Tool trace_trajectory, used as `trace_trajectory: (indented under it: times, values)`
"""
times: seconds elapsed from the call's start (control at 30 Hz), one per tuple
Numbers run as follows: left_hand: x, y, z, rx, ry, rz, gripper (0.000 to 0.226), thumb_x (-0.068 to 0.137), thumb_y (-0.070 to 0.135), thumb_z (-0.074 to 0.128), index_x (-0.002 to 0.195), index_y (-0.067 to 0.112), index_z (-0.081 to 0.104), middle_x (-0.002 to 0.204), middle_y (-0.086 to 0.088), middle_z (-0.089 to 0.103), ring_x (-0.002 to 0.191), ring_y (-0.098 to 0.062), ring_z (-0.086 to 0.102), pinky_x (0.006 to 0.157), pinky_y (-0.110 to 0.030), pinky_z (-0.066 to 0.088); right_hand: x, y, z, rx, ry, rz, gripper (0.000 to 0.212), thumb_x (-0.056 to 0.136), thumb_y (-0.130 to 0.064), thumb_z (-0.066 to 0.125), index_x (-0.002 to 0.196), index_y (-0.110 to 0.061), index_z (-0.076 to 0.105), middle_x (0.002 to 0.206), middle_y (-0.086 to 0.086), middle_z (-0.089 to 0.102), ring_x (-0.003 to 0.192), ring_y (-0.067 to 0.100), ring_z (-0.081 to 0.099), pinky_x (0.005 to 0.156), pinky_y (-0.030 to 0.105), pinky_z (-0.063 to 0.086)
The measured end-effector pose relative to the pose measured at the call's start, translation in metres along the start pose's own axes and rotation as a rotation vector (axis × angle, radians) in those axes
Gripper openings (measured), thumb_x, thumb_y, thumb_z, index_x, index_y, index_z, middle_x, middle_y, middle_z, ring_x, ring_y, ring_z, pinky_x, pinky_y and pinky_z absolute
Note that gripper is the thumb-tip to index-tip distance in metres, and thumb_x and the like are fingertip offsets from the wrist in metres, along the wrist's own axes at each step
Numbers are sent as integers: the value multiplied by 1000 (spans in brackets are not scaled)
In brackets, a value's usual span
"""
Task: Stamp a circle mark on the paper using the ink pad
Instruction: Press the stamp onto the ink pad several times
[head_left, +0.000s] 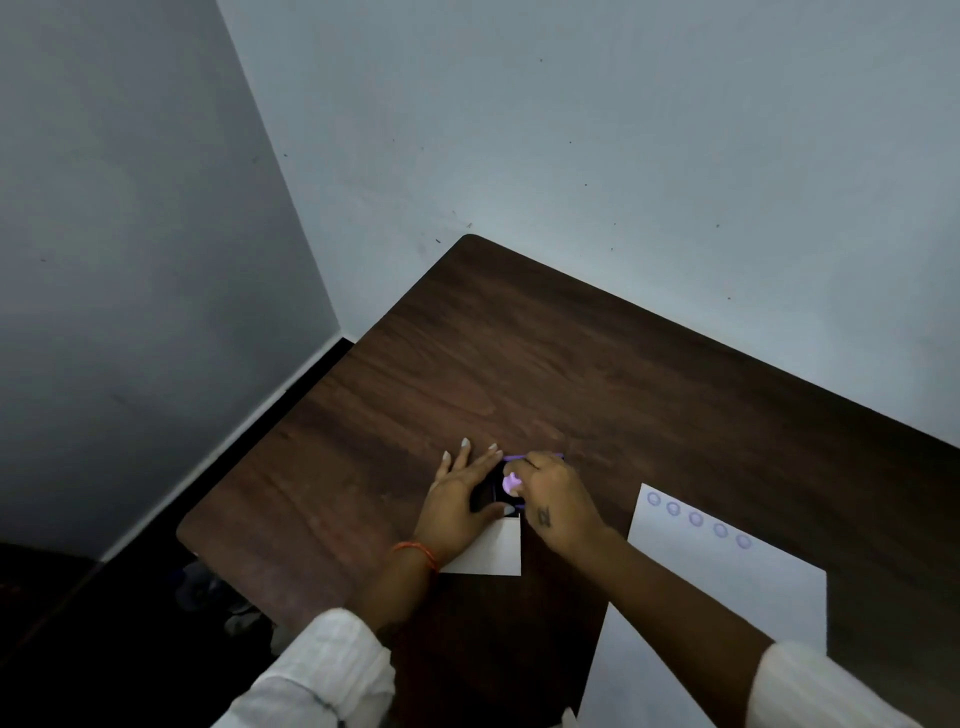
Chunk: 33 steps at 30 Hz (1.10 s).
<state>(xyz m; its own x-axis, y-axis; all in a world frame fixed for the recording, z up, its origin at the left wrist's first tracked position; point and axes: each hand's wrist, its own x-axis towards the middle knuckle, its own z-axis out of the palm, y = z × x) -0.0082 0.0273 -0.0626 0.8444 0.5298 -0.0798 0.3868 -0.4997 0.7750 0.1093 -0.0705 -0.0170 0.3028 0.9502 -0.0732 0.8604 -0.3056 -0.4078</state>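
Note:
A dark ink pad (488, 496) with a purple edge lies on the brown table (545, 374). My left hand (457, 499) rests flat along its left side, thumb against its near edge, fingers spread. My right hand (550, 499) grips a small purple stamp (511, 483) and holds it down on the pad. A white sheet of paper (727, 587) lies to the right, with a row of several purple circle marks (696, 518) along its far edge.
A small white card or lid (491, 551) lies just in front of the ink pad, partly under my left wrist. The table stands in a corner between two grey walls; its left edge drops to a dark floor.

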Motion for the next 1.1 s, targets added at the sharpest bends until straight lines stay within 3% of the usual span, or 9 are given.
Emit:
trace_trajectory:
  times: [0.13,0.3,0.5,0.63,0.8,0.87,0.93,1.0,1.1]
  values:
    - [1,1,0,-11,-5,-16,66,81,27,65,139,26,32,152,2,28,144,-21,4,116,-34,-5,8,-3,-12,172,51,165,15,84,-3,54,88,1,67,92,17,64,83,28,61,66,33,49]
    - [1,-1,1,-13,1,-17,68,80,28,67,139,24,32,152,1,29,144,-20,5,114,-32,-5,10,-3,-9,-55,-50,31,24,78,-4,62,102,-2,61,105,17,61,100,32,56,82,40,48]
    - [3,-3,2,-36,1,-11,69,79,29,68,138,27,33,151,2,31,144,-19,6,114,-30,-5,23,-5,-26,-147,-202,-90,27,88,-2,44,113,5,55,113,24,59,106,36,52,89,39,42]
    - [3,-3,1,-50,13,8,68,79,27,68,138,28,33,150,1,32,141,-14,4,114,-31,-5,17,-11,-16,-132,-122,47,26,88,-4,46,112,0,55,114,18,58,107,31,51,88,37,42]
    - [2,-2,0,-52,8,7,66,80,27,67,137,26,35,150,2,31,142,-16,4,114,-32,-4,15,-9,-7,26,-1,136,12,85,-3,53,91,-2,64,96,16,64,85,27,60,71,31,44]
    - [1,-1,-1,-48,2,3,66,79,30,67,137,25,35,150,2,31,141,-15,3,115,-32,-4,15,-12,-12,122,13,219,18,87,-7,48,74,-5,61,76,11,60,65,20,52,59,24,35]
    - [1,-1,-2,-47,-5,3,70,76,39,64,137,24,35,150,0,32,143,-17,5,114,-32,-4,13,-11,-21,246,3,263,27,84,-12,45,60,-2,52,62,16,55,56,27,50,53,30,38]
    - [1,0,-3,-56,-16,-3,71,75,40,65,138,23,35,150,0,32,141,-14,4,115,-32,-4,8,-5,-31,272,-4,284,21,82,-9,50,70,5,60,72,25,61,70,40,59,63,40,48]
    - [1,-1,-3,-51,-9,-8,69,79,32,68,138,23,34,151,1,31,143,-18,6,117,-36,-3,-8,-6,-29,149,-164,266,20,89,-14,52,104,-3,61,101,17,64,97,28,59,88,38,49]
